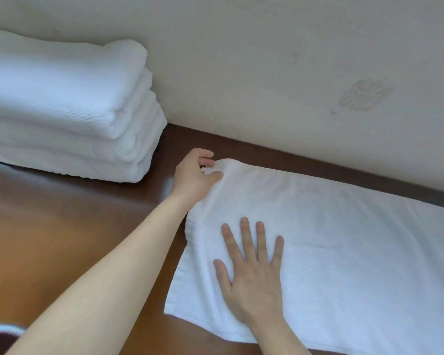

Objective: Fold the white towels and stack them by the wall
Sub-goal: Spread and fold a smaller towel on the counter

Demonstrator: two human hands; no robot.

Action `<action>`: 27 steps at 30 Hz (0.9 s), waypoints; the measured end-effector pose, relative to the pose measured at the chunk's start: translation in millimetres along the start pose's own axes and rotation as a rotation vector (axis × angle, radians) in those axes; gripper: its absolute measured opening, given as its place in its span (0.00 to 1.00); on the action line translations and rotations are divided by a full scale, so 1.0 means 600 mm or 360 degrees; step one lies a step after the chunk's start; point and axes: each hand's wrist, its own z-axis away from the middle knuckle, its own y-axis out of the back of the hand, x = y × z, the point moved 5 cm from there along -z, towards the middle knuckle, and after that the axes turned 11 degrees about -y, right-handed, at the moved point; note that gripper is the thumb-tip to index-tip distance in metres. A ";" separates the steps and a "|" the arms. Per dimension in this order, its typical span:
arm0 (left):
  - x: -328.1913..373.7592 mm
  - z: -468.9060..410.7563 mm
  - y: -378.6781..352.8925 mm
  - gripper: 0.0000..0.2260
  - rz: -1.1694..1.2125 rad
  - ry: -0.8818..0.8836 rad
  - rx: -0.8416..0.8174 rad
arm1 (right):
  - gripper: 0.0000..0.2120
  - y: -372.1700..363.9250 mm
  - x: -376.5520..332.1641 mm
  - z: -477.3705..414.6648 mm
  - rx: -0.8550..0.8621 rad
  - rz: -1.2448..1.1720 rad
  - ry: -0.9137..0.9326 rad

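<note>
Nearest, a bare forearm (100,278) comes in low at the left across the brown tabletop (49,226). Behind it, a stack of folded towels (62,111) sits against the wall (267,60). The left hand (194,175) pinches the far left corner of the spread white towel (344,239), fingers (208,162) curled on the hem. Further right, the right hand (254,278) lies flat on the cloth, spread straight and gripping nothing. Soft, light terry, I'd judge. It will sag, so corners are the place to hold.
</note>
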 end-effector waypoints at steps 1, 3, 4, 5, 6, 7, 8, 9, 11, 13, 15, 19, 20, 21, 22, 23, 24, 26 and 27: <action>0.002 -0.007 0.002 0.17 -0.0121 -0.0114 0.0048 | 0.30 0.000 0.000 0.000 -0.0004 0.0002 -0.0002; 0.003 -0.013 0.005 0.14 -0.0310 -0.0310 0.0098 | 0.31 0.000 0.000 0.000 -0.0011 0.0002 -0.0007; 0.001 -0.013 0.004 0.13 -0.0395 -0.0394 0.0073 | 0.31 -0.001 0.000 0.000 -0.0008 0.0003 -0.0004; -0.003 -0.011 0.001 0.12 -0.0494 -0.0479 0.0017 | 0.31 -0.001 0.001 0.001 -0.0007 -0.0005 -0.0006; -0.006 -0.007 -0.002 0.12 -0.0613 -0.0561 -0.0035 | 0.31 -0.002 0.001 0.001 -0.0009 -0.0015 -0.0007; -0.007 0.000 -0.005 0.12 -0.0744 -0.0645 -0.0065 | 0.30 -0.002 0.000 0.001 -0.0008 -0.0026 -0.0010; -0.008 0.010 -0.010 0.13 -0.0858 -0.0733 -0.0076 | 0.30 -0.002 0.000 0.000 0.0000 -0.0035 -0.0012; -0.006 0.024 -0.017 0.15 -0.0919 -0.0801 -0.0096 | 0.31 -0.002 -0.001 -0.001 0.0008 -0.0041 -0.0009; -0.003 0.067 -0.038 0.19 -0.0927 -0.0869 -0.0287 | 0.31 -0.002 0.002 -0.002 0.0009 -0.0098 -0.0016; -0.013 0.126 -0.058 0.23 -0.0955 -0.0906 -0.0491 | 0.30 0.002 0.008 0.000 0.0022 -0.0258 -0.0035; -0.024 0.180 -0.054 0.23 -0.1053 -0.0966 -0.0467 | 0.29 0.011 0.020 0.000 0.0075 -0.0610 -0.0100; -0.042 0.265 -0.033 0.28 -0.1032 -0.0837 -0.0378 | 0.29 0.010 0.053 0.013 0.0199 -0.0524 -0.0330; -0.052 0.285 -0.032 0.29 -0.1063 -0.0810 -0.0407 | 0.30 0.002 0.055 0.018 0.0178 -0.0356 -0.0375; -0.064 0.300 -0.032 0.30 -0.1162 -0.0799 -0.0443 | 0.30 -0.005 0.056 0.021 0.0133 -0.0274 -0.0407; -0.077 0.311 -0.030 0.31 -0.1298 -0.0786 -0.0478 | 0.30 -0.010 0.056 0.023 0.0118 -0.0237 -0.0409; -0.089 0.316 -0.025 0.31 -0.1420 -0.0749 -0.0504 | 0.31 -0.011 0.055 0.022 0.0097 -0.0250 -0.0409; -0.100 0.315 -0.017 0.31 -0.1496 -0.0687 -0.0512 | 0.31 -0.010 0.055 0.020 0.0083 -0.0263 -0.0406; -0.109 0.310 -0.004 0.30 -0.1594 -0.0616 -0.0509 | 0.31 0.004 0.069 0.018 0.0106 -0.0255 -0.0385; -0.110 0.310 0.000 0.30 -0.1642 -0.0620 -0.0513 | 0.31 0.010 0.085 0.019 0.0124 -0.0226 -0.0385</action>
